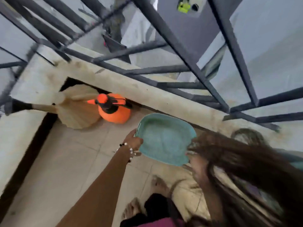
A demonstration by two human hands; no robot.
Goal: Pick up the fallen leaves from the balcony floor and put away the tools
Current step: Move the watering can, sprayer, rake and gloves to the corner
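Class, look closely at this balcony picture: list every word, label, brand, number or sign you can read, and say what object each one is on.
None: no readable text appears anywhere in the head view.
Orange spray bottle: no label legible; blurred.
Teal dustpan, held at its edge by the left hand: plain, no marking visible.
Broom: no writing.
Yellow-green object beyond the railing: too small and blurred to tell.
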